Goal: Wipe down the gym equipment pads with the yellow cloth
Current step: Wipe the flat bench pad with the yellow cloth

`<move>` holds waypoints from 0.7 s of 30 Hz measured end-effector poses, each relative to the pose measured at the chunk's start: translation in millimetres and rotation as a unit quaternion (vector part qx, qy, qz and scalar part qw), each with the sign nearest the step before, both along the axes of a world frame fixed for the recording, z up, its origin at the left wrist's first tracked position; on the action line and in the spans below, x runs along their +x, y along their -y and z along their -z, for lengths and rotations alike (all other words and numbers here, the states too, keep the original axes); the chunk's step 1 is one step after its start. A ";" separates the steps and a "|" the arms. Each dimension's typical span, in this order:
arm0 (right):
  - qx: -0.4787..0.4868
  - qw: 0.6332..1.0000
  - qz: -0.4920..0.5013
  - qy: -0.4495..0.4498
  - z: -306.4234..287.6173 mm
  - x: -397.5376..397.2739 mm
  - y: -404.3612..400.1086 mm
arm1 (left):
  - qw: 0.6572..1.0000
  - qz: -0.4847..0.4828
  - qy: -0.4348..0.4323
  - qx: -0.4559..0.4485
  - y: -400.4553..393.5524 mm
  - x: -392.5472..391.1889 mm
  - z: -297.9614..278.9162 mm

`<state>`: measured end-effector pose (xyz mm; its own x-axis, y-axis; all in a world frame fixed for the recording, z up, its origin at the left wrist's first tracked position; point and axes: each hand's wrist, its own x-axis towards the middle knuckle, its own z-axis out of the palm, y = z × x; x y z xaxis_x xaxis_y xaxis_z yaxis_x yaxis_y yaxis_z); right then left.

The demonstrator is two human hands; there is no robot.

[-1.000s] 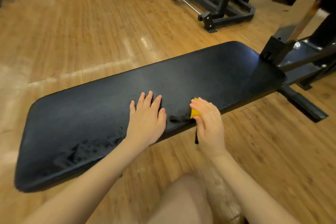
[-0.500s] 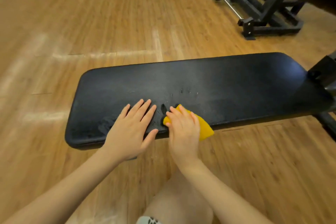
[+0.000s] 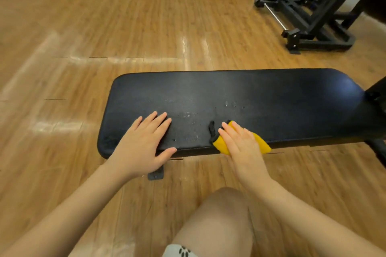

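1. A long black padded gym bench pad (image 3: pixel 250 100) with rounded corners is lying across the middle of the frame over a glossy wooden plank floor (image 3: pixel 104 27); its left end is stopping left of centre, and its right end is running into a black metal frame (image 3: pixel 376 89) at the right edge.
2. The left hand (image 3: pixel 142 144) is resting flat on the pad's near-left part, fingers straight and spread, thumb lying along the near edge.
3. The right hand (image 3: pixel 242 146) is pressing down on a folded yellow cloth (image 3: pixel 261 144) at the near edge, right of centre; the cloth is sticking out past the edge and beyond the hand on both sides. The fingers are lying fairly straight over it.
4. A dark wet smear (image 3: pixel 212 131) is sitting just left of the right fingertips.
5. The far half of the pad and its right stretch are lying open; bare floor is surrounding the left end.
6. A black steel machine base (image 3: pixel 313 16) is standing well apart in the upper right.
7. Compared with half a second ago, the hands are sitting farther apart, and the cloth is lying further right along the near edge.
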<state>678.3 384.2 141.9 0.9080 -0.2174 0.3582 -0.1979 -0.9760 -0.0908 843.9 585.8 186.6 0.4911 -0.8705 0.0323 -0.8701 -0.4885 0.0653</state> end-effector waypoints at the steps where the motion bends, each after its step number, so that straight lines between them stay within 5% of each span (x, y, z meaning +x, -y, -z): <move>1: -0.002 1.000 -0.014 0.005 1.9 13.3 -20.5 | 1.000 -0.009 0.005 0.004 -10.1 5.1 1.8; 7: -0.040 0.997 -0.065 -0.028 -13.3 37.3 -52.6 | 0.999 0.006 0.012 0.033 -20.3 10.5 7.9; 13: -0.047 0.993 -0.059 -0.086 -25.5 22.6 -27.9 | 0.990 -0.025 -0.069 -0.120 -8.5 -2.3 1.1; 18: 0.026 0.987 -0.082 -0.135 -38.7 22.1 -16.7 | 0.976 0.122 -0.036 -0.176 35.1 -46.3 -6.7; 21: 0.060 0.962 -0.105 -0.245 -52.5 12.2 15.8 | 0.977 0.161 0.001 -0.143 62.0 -72.8 0.3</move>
